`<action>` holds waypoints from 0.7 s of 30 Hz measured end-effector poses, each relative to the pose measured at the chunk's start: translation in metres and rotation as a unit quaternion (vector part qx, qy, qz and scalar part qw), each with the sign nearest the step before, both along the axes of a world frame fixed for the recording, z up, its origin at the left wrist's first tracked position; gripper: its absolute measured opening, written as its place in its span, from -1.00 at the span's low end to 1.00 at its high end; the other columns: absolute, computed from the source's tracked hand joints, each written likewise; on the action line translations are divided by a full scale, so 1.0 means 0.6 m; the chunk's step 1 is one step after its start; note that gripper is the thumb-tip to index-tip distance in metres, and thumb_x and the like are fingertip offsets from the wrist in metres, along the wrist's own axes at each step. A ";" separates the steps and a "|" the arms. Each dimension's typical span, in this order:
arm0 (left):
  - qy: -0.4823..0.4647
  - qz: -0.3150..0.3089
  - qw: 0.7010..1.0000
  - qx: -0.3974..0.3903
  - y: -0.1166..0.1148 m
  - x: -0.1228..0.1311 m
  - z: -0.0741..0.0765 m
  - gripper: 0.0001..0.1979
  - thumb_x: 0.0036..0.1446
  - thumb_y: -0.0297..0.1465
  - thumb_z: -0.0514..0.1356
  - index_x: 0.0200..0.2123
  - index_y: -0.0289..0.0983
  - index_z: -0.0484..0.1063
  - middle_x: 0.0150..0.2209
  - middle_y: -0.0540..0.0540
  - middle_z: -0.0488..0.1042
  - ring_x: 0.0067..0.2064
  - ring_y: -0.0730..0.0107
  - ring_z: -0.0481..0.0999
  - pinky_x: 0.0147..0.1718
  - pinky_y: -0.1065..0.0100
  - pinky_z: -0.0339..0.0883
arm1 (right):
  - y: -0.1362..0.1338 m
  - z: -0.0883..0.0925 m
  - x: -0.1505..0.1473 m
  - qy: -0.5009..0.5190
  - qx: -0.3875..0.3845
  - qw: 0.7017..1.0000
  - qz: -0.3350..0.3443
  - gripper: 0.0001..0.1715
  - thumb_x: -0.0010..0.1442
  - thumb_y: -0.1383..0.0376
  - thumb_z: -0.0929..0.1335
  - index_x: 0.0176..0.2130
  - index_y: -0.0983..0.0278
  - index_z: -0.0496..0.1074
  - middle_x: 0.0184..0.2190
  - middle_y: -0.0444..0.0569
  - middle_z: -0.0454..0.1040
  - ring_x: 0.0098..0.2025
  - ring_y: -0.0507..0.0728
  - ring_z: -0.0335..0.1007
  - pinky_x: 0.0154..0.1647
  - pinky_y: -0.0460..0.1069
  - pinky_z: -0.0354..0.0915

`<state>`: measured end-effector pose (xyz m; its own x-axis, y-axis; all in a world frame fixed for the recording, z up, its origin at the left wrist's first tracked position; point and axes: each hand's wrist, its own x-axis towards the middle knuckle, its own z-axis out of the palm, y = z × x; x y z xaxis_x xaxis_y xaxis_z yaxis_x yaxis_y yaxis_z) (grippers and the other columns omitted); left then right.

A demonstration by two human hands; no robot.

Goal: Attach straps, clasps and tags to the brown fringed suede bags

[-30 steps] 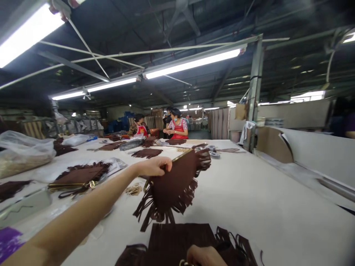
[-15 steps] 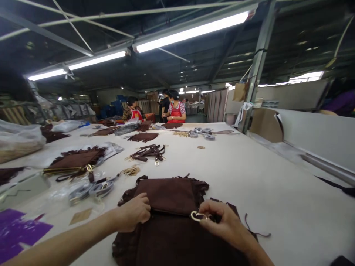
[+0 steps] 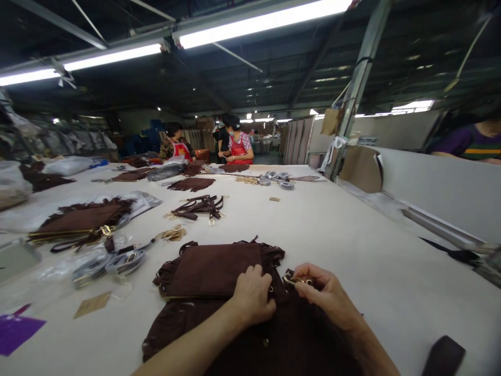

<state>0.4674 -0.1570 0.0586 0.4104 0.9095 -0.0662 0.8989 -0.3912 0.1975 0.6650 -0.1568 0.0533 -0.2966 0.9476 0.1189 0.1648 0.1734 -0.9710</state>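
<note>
A dark brown fringed bag [image 3: 211, 271] lies flat on the table in front of me, on top of more dark brown material [image 3: 219, 344]. My left hand [image 3: 254, 297] is closed at the bag's right side, its fingertips hidden against the fabric. A small gold ring [image 3: 271, 289] shows beside those fingers. Just to the right, my right hand [image 3: 326, 292] pinches a gold snap hook [image 3: 291, 280] between thumb and fingers. The hook is apart from the ring, with a short dark piece by it.
Dark brown straps with gold hooks [image 3: 201, 208] lie beyond the bag. To the left are a bag stack [image 3: 80, 219], coiled wrapped straps [image 3: 125, 261] and a tan tag [image 3: 92, 305]. Two people in red aprons are across the table [image 3: 376, 235]; a metal post [image 3: 356, 89] rises at its far right.
My left hand has moved right along the bag, from its left side to its right side. My right hand has shifted slightly right and up, still with the hook. The view has turned a little.
</note>
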 end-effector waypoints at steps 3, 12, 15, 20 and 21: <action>0.021 0.001 1.000 -0.019 0.010 0.009 -0.004 -0.73 0.01 -0.41 0.11 -0.16 -0.25 0.38 -0.07 -0.26 0.32 -0.05 -0.01 0.35 -0.17 0.06 0.36 | 0.000 -0.001 -0.010 -0.047 0.012 0.999 0.017 -0.73 0.05 0.11 0.38 -0.36 0.26 0.38 -0.57 -0.20 0.28 -0.51 0.02 0.09 -0.49 -0.06 0.04; -0.013 0.003 1.000 0.012 0.019 0.005 -0.035 -0.77 0.08 -0.54 0.04 -0.16 -0.34 0.33 -0.11 -0.30 0.36 -0.06 0.02 0.35 -0.10 0.08 0.32 | -0.005 0.001 -0.033 -0.165 0.091 0.981 0.043 -0.90 0.04 0.26 0.34 -0.40 0.24 0.43 -0.51 -0.18 0.38 -0.42 0.06 0.25 -0.38 -0.06 0.15; -0.118 0.008 0.993 0.008 0.026 -0.023 -0.042 -0.75 0.08 -0.61 -0.02 -0.21 -0.31 0.35 -0.17 -0.20 0.39 -0.10 0.20 0.38 -0.06 0.23 0.29 | -0.008 0.001 -0.039 -0.175 0.089 0.979 0.048 -0.91 0.04 0.27 0.33 -0.42 0.24 0.42 -0.51 -0.18 0.39 -0.42 0.06 0.27 -0.37 -0.07 0.16; -0.311 -0.021 0.950 -0.010 0.028 -0.064 -0.048 -0.68 0.00 -0.64 -0.03 -0.27 -0.26 0.42 -0.26 -0.08 0.42 -0.16 0.34 0.41 -0.11 0.35 0.28 | -0.009 -0.005 -0.054 -0.176 0.083 0.979 0.064 -0.91 0.04 0.27 0.33 -0.42 0.25 0.42 -0.52 -0.19 0.36 -0.44 0.04 0.25 -0.41 -0.08 0.13; -0.328 -0.028 0.944 -0.017 0.027 -0.068 -0.047 -0.68 0.00 -0.63 -0.03 -0.28 -0.26 0.43 -0.27 -0.07 0.42 -0.16 0.34 0.41 -0.12 0.35 0.28 | -0.009 -0.007 -0.057 -0.173 0.084 0.979 0.068 -0.91 0.04 0.28 0.33 -0.42 0.25 0.42 -0.52 -0.19 0.36 -0.44 0.04 0.25 -0.40 -0.08 0.13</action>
<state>0.4268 -0.1410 0.0302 0.4213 0.8867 0.1905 0.5558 -0.4184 0.7184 0.6306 -0.1620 0.0491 -0.4682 0.8724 0.1404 0.4433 0.3693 -0.8168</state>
